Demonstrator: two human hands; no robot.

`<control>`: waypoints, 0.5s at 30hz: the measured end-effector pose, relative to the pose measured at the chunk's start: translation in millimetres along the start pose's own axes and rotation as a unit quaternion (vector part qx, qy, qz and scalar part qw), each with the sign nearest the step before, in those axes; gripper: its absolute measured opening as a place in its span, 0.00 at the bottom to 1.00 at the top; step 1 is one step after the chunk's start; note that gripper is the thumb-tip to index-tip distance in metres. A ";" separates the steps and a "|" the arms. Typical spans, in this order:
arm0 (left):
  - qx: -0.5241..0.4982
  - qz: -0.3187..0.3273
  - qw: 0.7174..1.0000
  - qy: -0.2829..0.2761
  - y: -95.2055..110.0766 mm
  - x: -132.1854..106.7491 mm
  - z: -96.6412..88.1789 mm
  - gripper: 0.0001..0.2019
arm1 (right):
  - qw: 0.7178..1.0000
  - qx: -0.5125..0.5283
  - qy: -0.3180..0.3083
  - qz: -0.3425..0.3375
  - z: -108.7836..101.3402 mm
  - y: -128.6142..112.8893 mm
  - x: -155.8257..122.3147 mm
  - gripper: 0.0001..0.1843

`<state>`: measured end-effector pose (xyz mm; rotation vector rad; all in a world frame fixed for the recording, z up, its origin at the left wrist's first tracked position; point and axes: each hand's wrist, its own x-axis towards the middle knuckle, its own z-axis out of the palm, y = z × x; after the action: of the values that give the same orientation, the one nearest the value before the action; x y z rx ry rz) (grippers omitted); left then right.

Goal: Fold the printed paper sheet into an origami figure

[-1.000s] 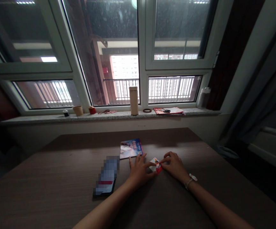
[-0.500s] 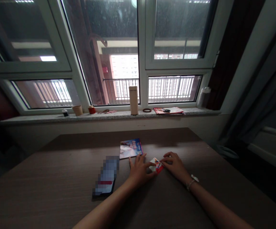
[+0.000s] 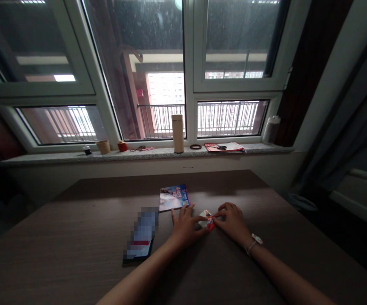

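A small folded paper (image 3: 209, 223), white on one part and red with colourful print on the other, lies on the table between my hands. My left hand (image 3: 185, 226) holds it at the left side with thumb and index finger, while its other fingers spread over the tabletop. At the paper's right corner, my right hand (image 3: 232, 222) pinches the edge between thumb and index finger, the remaining fingers curled. A bracelet circles my right wrist. Just beyond my left fingertips lies a blue and white printed booklet (image 3: 173, 198).
A phone (image 3: 140, 237) with a blurred-out screen lies left of my left forearm on the brown table (image 3: 75, 228). Along the windowsill (image 3: 158, 155) stand a tall beige flask (image 3: 177, 133), a paper cup (image 3: 103, 147), and red papers (image 3: 234, 146) with scissors (image 3: 222, 147) on top.
My right hand has shifted slightly left, with its fingertips further in over the paper's red part. My left hand stays in place.
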<state>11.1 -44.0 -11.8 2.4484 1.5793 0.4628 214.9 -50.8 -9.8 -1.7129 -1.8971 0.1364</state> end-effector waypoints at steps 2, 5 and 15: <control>-0.002 0.000 1.000 -0.001 -0.5 -0.1 -0.4 0.20 | 1.000 -0.007 0.004 0.000 1.3 -1.7 -1.4 0.12; -0.007 0.000 1.000 -0.003 -1.9 0.8 0.4 0.19 | 1.000 -0.013 0.001 0.001 2.9 -3.6 -2.7 0.11; -0.006 0.012 1.000 0.001 -5.6 9.5 3.0 0.13 | 0.999 -0.028 -0.005 0.021 2.3 -10.5 -5.9 0.10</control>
<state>11.0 -33.1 -14.9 2.4616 1.5447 0.4780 204.7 -57.5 -9.1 -1.7927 -1.8895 0.1084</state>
